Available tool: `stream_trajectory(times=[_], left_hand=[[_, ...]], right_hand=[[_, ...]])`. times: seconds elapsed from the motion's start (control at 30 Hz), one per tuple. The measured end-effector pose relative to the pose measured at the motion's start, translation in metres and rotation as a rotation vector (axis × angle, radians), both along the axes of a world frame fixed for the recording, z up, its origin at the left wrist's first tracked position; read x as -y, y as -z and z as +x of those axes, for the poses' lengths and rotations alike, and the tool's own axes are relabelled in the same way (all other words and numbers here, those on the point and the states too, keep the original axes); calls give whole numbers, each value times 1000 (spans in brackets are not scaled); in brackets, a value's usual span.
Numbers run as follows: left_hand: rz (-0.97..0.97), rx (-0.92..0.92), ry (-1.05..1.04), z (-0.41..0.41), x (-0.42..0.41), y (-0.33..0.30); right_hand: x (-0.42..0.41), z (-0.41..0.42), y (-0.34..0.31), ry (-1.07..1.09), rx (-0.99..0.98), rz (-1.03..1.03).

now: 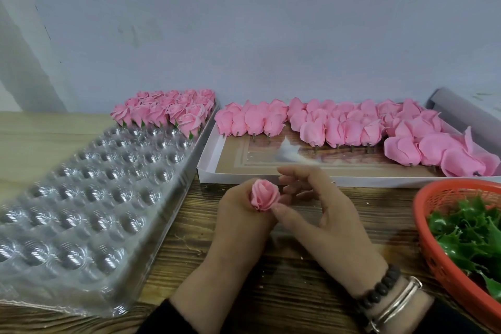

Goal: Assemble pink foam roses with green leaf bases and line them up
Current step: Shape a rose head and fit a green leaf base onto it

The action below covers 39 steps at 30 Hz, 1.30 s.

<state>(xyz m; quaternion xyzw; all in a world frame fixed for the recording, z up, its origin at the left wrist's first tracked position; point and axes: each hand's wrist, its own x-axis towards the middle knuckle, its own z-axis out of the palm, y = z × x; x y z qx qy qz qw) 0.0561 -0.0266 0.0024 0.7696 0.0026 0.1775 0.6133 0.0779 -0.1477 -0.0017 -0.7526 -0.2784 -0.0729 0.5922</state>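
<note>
left hand curled, right hand seemingly pinching

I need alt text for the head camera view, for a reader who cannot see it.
Two hands hold one pink foam rose over a wooden table: the left hand grips it, the right hand pinches its base. Finished roses fill the far end of a clear plastic tray; a white box holds unfinished roses, a red basket green leaf bases.

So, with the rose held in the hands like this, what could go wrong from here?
1. The left hand grips the rose low while the right hand pinches its edge; the soft petals could crease or tear.
2. The basket of leaves lies close to the right wrist and might get knocked.
</note>
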Motion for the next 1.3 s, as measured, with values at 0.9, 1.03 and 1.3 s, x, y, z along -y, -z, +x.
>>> stream_trajectory(times=[0.9, 1.03, 1.3], left_hand=[[357, -88, 67, 2, 0, 9], [278, -99, 117, 2, -1, 10], [335, 74, 14, 3, 0, 12]], right_hand=[[-1, 4, 1, 11, 54, -136], [-1, 4, 1, 72, 54, -140], [4, 14, 4, 149, -98, 39]])
